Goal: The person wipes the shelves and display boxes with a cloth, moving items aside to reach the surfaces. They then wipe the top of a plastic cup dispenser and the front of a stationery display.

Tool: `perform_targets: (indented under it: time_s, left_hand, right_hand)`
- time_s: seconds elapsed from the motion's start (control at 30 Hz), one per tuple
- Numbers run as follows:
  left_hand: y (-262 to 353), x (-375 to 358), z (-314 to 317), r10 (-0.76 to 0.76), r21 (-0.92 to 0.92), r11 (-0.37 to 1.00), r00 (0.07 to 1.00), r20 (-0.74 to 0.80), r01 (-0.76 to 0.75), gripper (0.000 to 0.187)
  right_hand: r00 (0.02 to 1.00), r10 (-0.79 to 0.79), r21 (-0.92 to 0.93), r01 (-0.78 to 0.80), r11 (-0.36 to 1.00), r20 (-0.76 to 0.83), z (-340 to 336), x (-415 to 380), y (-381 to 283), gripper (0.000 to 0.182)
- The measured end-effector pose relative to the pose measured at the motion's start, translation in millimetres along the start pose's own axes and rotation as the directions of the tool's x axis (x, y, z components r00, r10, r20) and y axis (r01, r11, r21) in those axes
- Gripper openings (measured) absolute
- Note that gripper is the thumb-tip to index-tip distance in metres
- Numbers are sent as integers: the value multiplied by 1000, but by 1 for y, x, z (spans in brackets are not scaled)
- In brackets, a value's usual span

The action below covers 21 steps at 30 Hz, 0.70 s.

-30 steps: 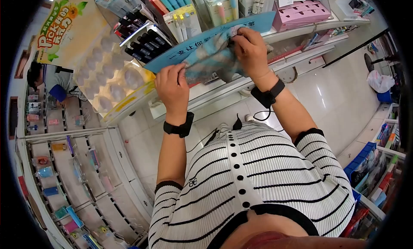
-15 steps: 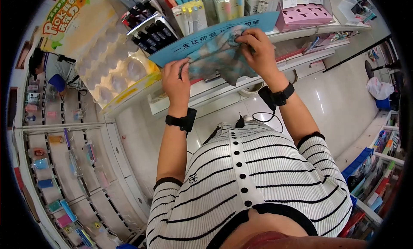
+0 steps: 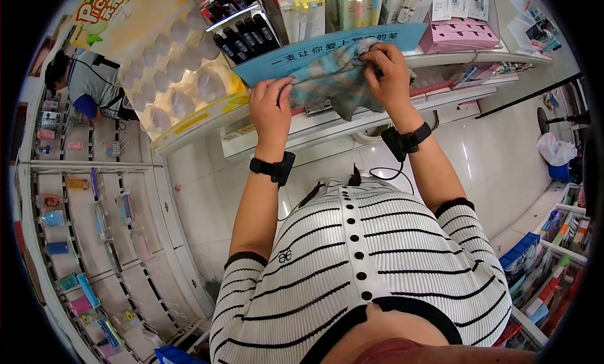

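Observation:
A damp-looking grey-and-teal checked cloth hangs over the front of a long blue sign with dark lettering on the shelf edge. My left hand is closed, pinching the cloth's left end close to the sign's lower edge. At the other end my right hand has its fingers bunched round the cloth near the sign's top edge. Part of the lettering is hidden behind the cloth. Each wrist wears a black strap with a small device.
Behind the sign stand black pens, boxes of highlighters and a pink box. A clear domed tray lies at left. Hanging racks line the left side, where a person bends. A blue bin stands right.
The view has shifted slightly, so the shelf and sign appear farther right. Both hands keep hold of the cloth, which hangs a little differently at its lower edge.

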<state>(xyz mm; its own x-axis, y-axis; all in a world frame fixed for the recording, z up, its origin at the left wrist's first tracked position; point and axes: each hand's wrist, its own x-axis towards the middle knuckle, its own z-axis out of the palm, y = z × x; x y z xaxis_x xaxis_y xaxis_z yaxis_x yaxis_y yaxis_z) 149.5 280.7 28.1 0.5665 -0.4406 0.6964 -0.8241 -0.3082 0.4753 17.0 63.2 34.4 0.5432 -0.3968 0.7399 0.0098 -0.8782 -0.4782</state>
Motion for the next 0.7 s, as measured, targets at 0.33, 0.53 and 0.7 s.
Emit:
perform_targets:
  time_s: [0.33,0.53,0.7]
  left_hand:
    - [6,2,-14,-77,-107,991,996,36,80,18]
    - [11,29,-37,-202,-45,979,956,-212,197,29]
    - [1,56,-45,-330,-129,943,910,-252,306,52]
  right_hand:
    - [1000,15,28,-16,999,5,-1,1,0,23]
    - [998,-8,162,18,987,-64,-4,11,-16,25]
    - [999,-37,155,31,987,38,11,8,-11,27]
